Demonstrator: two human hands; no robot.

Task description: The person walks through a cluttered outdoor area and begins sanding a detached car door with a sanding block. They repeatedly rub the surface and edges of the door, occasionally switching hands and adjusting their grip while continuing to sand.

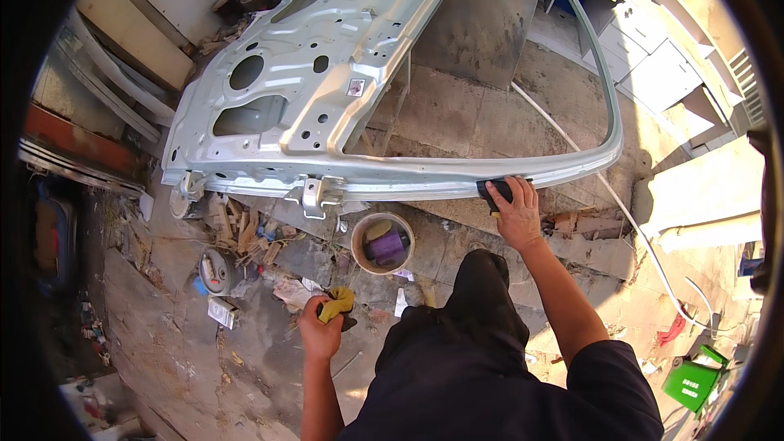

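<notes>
A bare pale grey-green car door (282, 73) lies before me, with its window frame on the right and two hinges (313, 196) along the near edge. My right hand (520, 216) is closed over a black hand pad, perhaps a sanding block (492, 190), pressed against the near rail of the window frame. Low on the left, apart from the door, my left hand (320, 333) grips a yellow cloth or sponge (336, 304), with something dark beside it. A round bucket (354, 251) stands below the door's edge, holding water, a purple object and a yellowish piece.
Wood scraps (249, 233), a round lidded can (216, 271) and a small white box (222, 312) litter the ground at left. A white hose or pipe (625, 206) runs along the right. Beyond it are a green box (691, 384) and white cabinets (663, 77).
</notes>
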